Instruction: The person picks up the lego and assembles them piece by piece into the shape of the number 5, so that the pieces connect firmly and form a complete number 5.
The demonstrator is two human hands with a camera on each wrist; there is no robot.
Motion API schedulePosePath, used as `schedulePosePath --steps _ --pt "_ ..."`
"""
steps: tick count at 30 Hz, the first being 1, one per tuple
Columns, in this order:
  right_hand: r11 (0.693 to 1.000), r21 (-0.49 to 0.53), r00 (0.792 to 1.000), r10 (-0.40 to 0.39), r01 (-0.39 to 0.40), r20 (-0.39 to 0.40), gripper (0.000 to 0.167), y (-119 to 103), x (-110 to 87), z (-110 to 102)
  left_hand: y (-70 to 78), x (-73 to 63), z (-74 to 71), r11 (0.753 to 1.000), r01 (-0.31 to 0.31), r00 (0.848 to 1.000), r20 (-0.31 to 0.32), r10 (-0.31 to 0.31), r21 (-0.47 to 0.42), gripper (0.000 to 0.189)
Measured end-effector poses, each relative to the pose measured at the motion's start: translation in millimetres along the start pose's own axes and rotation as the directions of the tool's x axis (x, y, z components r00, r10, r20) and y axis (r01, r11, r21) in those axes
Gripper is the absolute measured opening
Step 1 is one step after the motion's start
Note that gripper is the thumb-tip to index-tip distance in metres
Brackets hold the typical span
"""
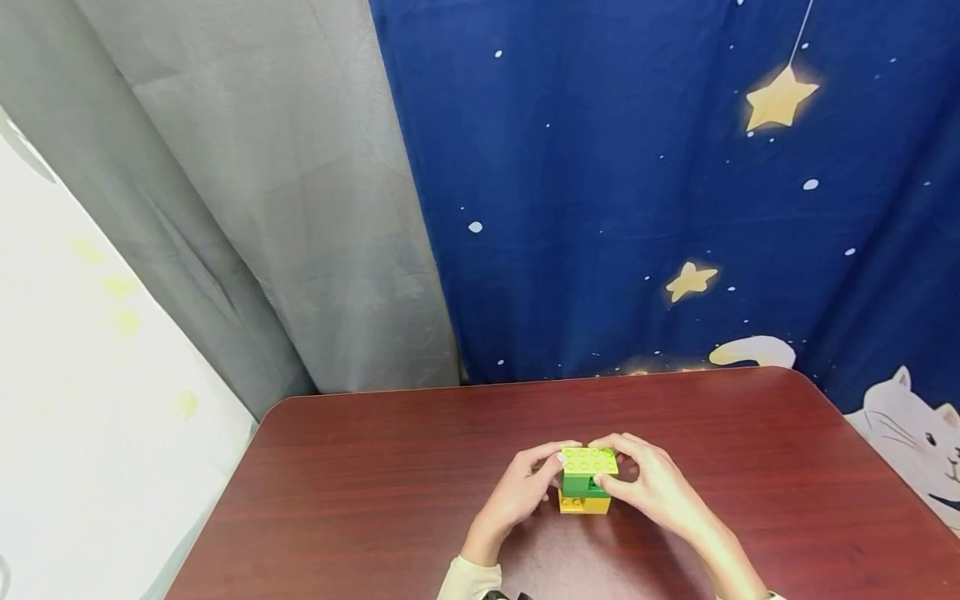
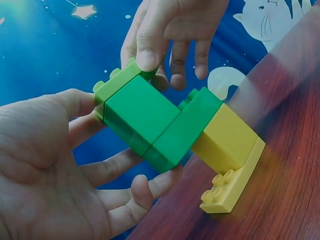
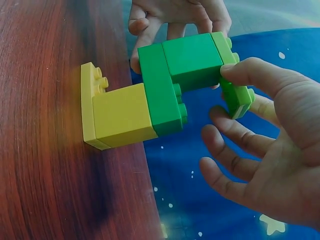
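Observation:
A toy building-brick stack stands on the table in the head view. At its base lies a flat yellow brick (image 2: 220, 200), topped at its right end by a taller yellow block (image 3: 122, 115). A green brick (image 3: 161, 92) rests on that, then a taller green block (image 2: 142, 107) at the left. A flat lime-green brick (image 1: 589, 460) caps the stack, its right end overhanging. My left hand (image 1: 517, 490) pinches the lime brick's left end between thumb and forefinger, other fingers beside the green bricks. My right hand (image 1: 660, 485) pinches its right end with thumb and forefinger.
The dark red-brown wooden table (image 1: 360, 492) has rounded far corners. Behind it hang a grey curtain (image 1: 300, 208) and a blue curtain (image 1: 570, 167) with stars and a cat. A white surface (image 1: 90, 375) is on the left.

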State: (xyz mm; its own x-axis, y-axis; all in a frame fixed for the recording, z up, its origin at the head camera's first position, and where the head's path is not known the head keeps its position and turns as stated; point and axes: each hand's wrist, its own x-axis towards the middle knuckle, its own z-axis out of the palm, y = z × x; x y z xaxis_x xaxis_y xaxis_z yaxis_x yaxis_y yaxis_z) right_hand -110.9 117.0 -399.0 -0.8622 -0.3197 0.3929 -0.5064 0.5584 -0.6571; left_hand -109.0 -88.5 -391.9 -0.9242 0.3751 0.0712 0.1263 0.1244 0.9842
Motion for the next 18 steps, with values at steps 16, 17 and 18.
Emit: schedulePosePath --steps 16,17,18 --pt "1.0 -0.012 1.0 -0.027 0.027 0.005 0.033 1.2 1.2 -0.9 0.2 0.9 1.2 0.999 0.039 0.999 -0.006 -0.039 -0.038 0.027" --pt "1.0 -0.009 1.0 -0.028 0.028 0.005 0.034 1.3 1.0 -0.9 -0.6 1.1 1.4 0.998 0.041 0.999 -0.008 -0.042 -0.042 0.027" --pt "1.0 -0.006 1.0 -0.03 0.031 0.005 0.034 1.5 0.8 -0.8 -1.9 1.7 1.6 0.998 0.041 0.999 -0.009 -0.041 -0.048 0.027"
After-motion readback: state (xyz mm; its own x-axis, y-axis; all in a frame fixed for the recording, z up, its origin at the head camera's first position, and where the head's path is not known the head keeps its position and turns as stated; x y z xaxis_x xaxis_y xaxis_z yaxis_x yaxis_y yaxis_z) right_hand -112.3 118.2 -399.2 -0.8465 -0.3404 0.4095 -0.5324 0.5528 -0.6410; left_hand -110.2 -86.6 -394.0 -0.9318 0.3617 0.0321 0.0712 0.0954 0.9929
